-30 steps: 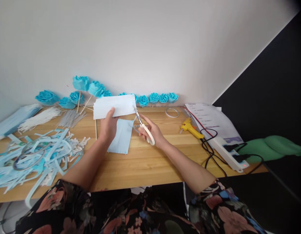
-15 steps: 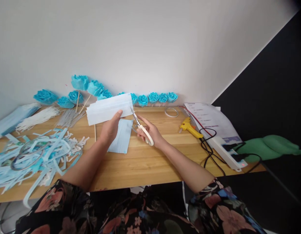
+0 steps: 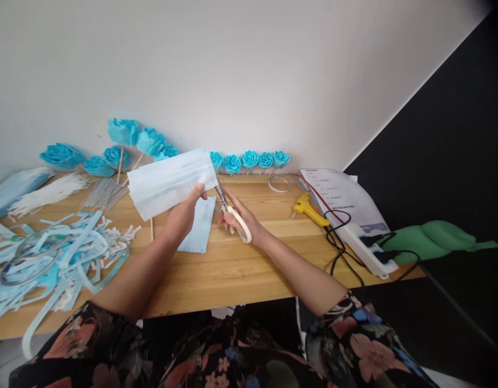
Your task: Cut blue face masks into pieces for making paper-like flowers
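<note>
A pale blue pleated sheet (image 3: 168,180), like a face mask without loops, is pinched in my left hand (image 3: 183,216), thumb on top. My right hand (image 3: 243,218) grips white-handled scissors (image 3: 239,222). Their blades meet the sheet's right edge; how far apart they are is hard to see. Under my left hand, a second blue sheet (image 3: 201,226) lies on the wooden table (image 3: 240,275). Along the wall stand several blue flowers (image 3: 250,159), some on sticks. A heap of blue and white strips (image 3: 67,258) covers the table's left part.
White cords (image 3: 50,194), clear thin strips (image 3: 105,193) and a stack of blue masks (image 3: 16,188) lie at the left. A tape ring (image 3: 279,184), yellow glue gun (image 3: 309,209), printed papers (image 3: 339,194), power strip (image 3: 367,250) with black cables and green object (image 3: 438,241) are at the right.
The held sheet has turned and tilted, showing more of its pleated face. The scissors have shifted slightly along its right edge. The whole view has moved a little.
</note>
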Available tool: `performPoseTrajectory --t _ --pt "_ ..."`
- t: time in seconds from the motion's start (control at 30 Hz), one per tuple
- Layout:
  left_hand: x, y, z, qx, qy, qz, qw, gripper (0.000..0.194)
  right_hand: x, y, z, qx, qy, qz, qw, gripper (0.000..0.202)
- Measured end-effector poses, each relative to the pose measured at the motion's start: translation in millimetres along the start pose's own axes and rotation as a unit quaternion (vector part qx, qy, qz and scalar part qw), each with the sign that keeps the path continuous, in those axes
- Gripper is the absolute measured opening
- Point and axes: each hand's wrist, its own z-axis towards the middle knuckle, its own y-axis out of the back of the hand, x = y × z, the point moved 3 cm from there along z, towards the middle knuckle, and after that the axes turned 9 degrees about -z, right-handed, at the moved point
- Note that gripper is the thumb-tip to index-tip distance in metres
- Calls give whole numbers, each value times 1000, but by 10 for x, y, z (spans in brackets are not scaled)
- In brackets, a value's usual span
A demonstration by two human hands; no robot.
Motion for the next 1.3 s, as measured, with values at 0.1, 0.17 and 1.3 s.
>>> performPoseTrajectory --t 0.1,0.17,1.3 --pt "-39 -29 -48 8 -3 74 997 37 -9 0 3 3 10 4 1000 90" --pt "-38 -41 -74 13 21 96 995 39 -12 1 4 -1 13 7 1000 91" --pt "58 -35 -74 17 103 154 983 41 -44 20 21 -21 5 20 1000 87"
